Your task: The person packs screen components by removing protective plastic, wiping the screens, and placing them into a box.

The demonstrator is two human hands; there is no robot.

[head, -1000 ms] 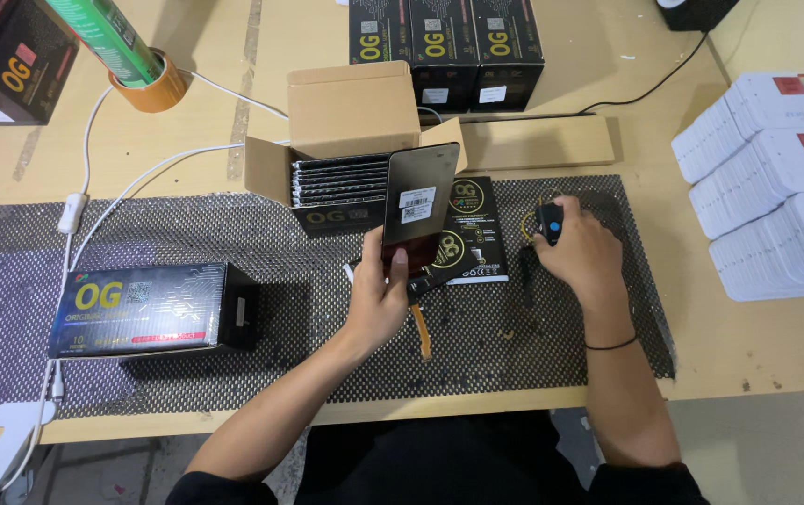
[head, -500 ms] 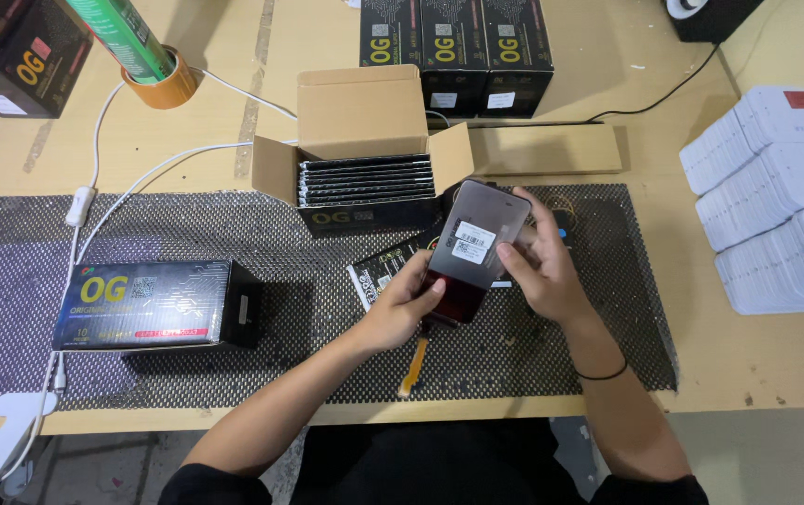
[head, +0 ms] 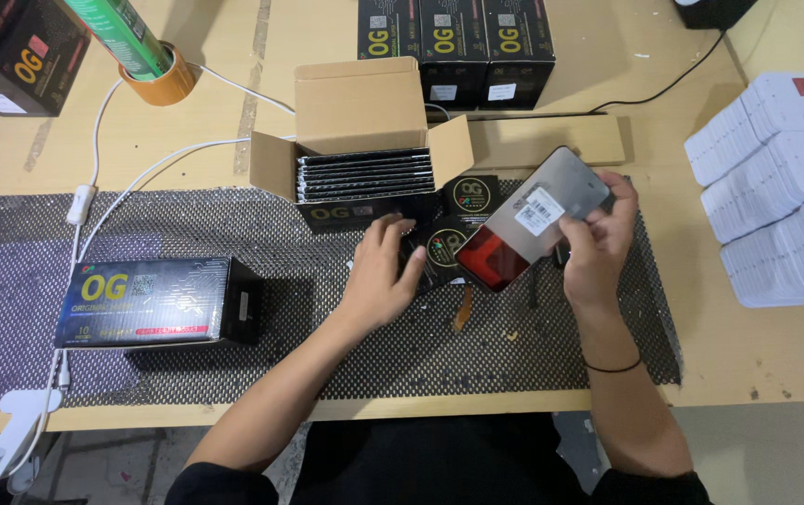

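Grey screen panel [head: 538,220] pinched in right hand [head: 598,248] fingers; left hand [head: 383,276] fingers spread on black sleeve [head: 439,252].

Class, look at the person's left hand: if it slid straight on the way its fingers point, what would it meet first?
Probably the open cardboard box of flat black packs; the left hand points up-right at its black front, though depth is unclear.

Tape roll [head: 166,86], white card stacks [head: 781,192]

Wooden table [head: 234,122] — black mesh mat [head: 234,224], boxes, tape roll [head: 164,84]
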